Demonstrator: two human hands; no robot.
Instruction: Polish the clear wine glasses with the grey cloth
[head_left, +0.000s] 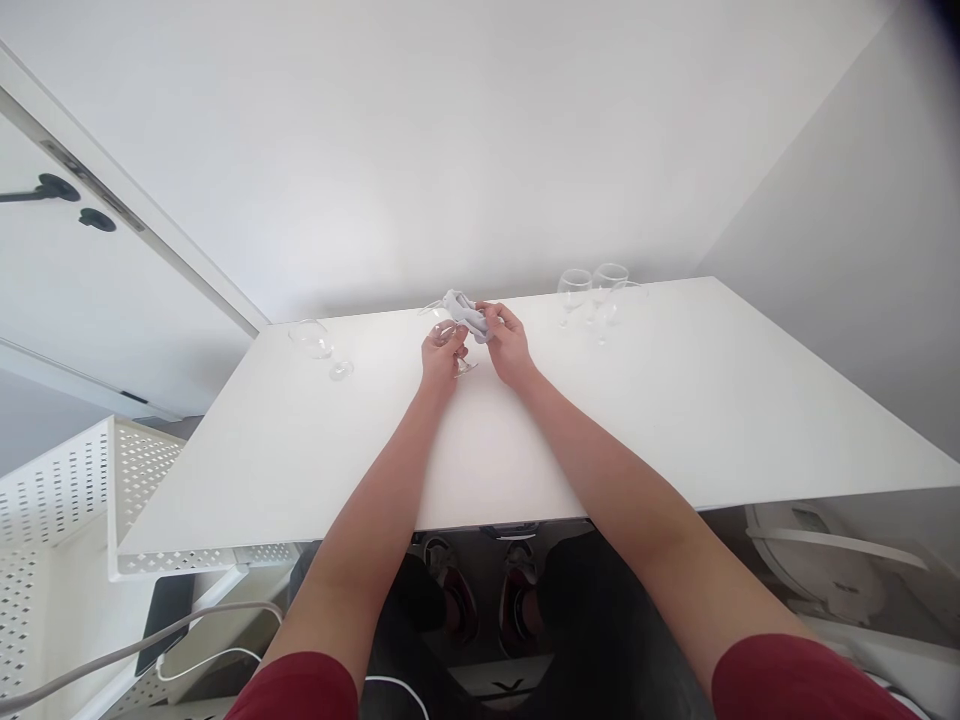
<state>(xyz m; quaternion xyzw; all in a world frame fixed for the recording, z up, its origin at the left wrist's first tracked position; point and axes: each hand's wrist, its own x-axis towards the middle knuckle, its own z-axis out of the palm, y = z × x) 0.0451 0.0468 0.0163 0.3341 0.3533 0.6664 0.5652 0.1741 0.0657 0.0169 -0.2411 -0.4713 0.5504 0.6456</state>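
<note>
My left hand [439,360] is closed around a clear wine glass [465,369], whose foot shows below the fingers just above the table. My right hand [513,350] grips a light grey cloth [474,320] and presses it together at the glass's bowl. The cloth and fingers hide part of the bowl, so I cannot tell how far the cloth reaches inside. A thin clear rim shows just left of the cloth; I cannot make out whether it belongs to the same glass.
On the white table [300,470], another wine glass [321,342] stands at the left. Several clear wine glasses [575,284] are grouped at the back right. The wall rises behind the table. A white perforated shelf [142,470] and a cable [172,628] are at lower left.
</note>
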